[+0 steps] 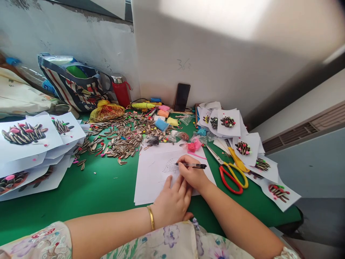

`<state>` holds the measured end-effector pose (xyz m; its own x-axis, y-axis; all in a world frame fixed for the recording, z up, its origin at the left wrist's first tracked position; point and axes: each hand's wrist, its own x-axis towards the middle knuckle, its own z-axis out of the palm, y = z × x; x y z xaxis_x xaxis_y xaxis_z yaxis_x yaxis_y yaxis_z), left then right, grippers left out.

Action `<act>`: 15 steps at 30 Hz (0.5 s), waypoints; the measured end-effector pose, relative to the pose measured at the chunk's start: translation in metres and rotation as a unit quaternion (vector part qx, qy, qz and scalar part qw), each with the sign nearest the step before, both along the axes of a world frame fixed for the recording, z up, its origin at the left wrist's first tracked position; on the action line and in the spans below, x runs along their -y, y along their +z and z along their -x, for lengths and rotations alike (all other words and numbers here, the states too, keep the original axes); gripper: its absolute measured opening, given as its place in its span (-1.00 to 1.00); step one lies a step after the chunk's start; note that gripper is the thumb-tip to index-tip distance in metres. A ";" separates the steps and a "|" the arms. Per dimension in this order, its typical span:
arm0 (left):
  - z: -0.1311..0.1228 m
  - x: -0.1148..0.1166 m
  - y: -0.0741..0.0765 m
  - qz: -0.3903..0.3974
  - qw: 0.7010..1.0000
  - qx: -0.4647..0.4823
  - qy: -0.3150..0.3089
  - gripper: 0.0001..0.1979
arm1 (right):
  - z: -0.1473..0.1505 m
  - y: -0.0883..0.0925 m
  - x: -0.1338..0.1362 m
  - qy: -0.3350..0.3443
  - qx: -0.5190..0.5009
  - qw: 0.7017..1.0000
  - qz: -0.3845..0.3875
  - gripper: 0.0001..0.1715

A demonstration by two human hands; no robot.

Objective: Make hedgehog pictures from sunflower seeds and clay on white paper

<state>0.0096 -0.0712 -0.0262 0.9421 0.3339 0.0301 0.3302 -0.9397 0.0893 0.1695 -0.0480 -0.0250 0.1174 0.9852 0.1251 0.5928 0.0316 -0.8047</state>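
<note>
Closed round a black pen (198, 166), my right hand (192, 174) rests on the white paper (148, 180), with the pen's tip at a small line drawing of a hedgehog (170, 165). My left hand (172, 199) lies flat on the lower part of the sheet, fingers stretched out, just below the drawing and touching the right hand's edge. More than one sheet seems to lie in the stack. Scissors (231, 178) with one red and one yellow handle lie to the right of the paper.
Sunflower seeds (126, 138) spread behind the paper, beside coloured clay packets (161, 125). Cards with seed hedgehogs pile up at left (51, 144) and right (244, 145). A phone (182, 97) leans on the wall; a red flask (121, 91) and striped bag (81, 86) stand back left.
</note>
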 end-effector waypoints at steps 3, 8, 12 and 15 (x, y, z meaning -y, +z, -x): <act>0.000 0.000 0.000 0.002 1.000 0.001 0.002 -0.23 | 0.000 0.000 0.000 0.003 0.011 1.000 0.004 -0.86; 0.000 0.000 0.001 0.002 1.000 0.002 0.004 -0.24 | 0.002 0.000 0.000 -0.001 0.031 0.999 0.006 -0.86; 0.000 0.001 0.001 0.001 1.000 0.004 0.005 -0.22 | 0.001 -0.002 -0.001 0.000 0.004 1.000 0.011 -0.87; 0.000 0.001 0.000 0.006 1.000 0.000 0.006 -0.21 | -0.001 -0.006 -0.003 -0.015 -0.035 0.999 0.003 -0.87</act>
<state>0.0094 -0.0721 -0.0261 0.9381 0.3454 0.0264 0.3412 -0.9345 0.1010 0.1700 -0.0451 -0.0306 0.1543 0.9819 0.1096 0.5357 0.0100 -0.8443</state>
